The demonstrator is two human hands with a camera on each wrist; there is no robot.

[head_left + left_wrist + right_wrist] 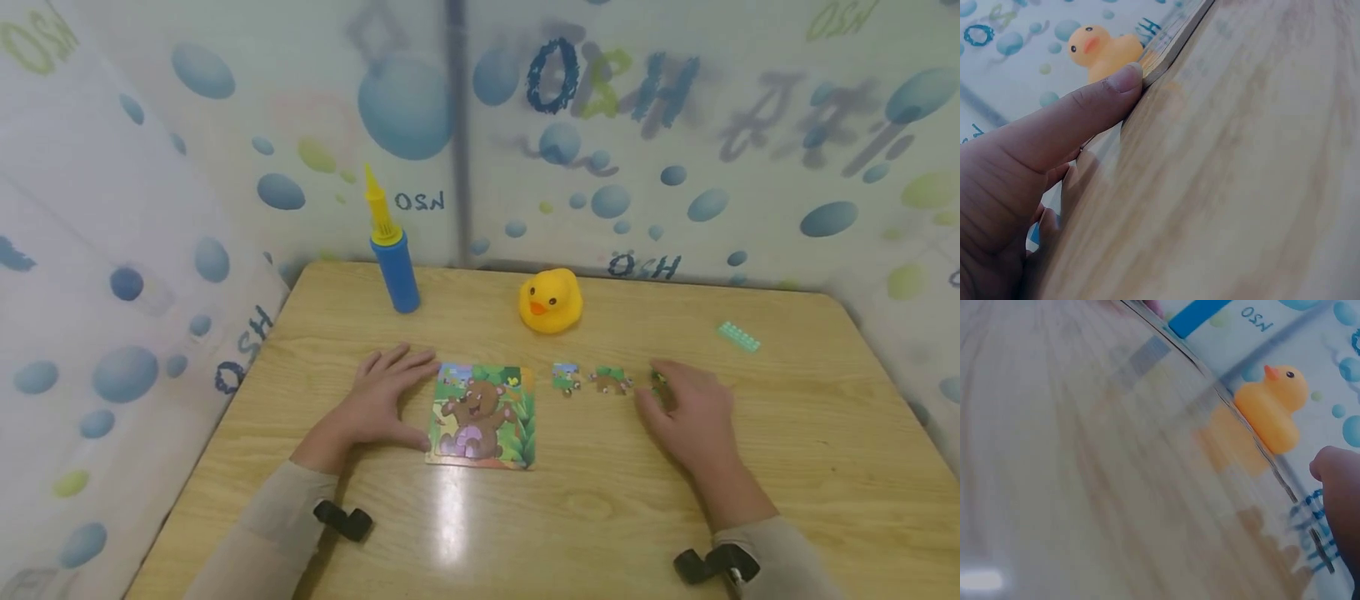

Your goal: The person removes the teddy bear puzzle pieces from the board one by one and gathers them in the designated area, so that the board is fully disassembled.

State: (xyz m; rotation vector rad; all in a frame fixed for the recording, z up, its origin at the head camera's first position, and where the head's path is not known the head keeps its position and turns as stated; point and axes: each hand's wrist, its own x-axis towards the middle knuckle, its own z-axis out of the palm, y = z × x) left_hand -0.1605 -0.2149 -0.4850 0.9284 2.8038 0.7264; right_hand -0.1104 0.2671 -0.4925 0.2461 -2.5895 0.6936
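A square jigsaw puzzle (480, 417) with a brown bear picture lies flat on the table. My left hand (378, 400) rests at its left side, fingers spread, the thumb touching the lower left edge; the left wrist view shows the thumb (1094, 103) against the board's edge (1179, 47). To the right of the puzzle, two loose puzzle pieces lie in a row, one with blue sky (566, 377), one brown and green (611, 381). My right hand (693, 412) is over a third, green piece (659, 381), thumb and forefinger apart around it, partly hiding it.
Behind the puzzle sits a yellow rubber duck (551, 302). A blue and yellow hand pump (397, 271) stands upright at the back left. The mint green toy brick (739, 337) lies at the right. Printed curtains surround the wooden table (585, 533).
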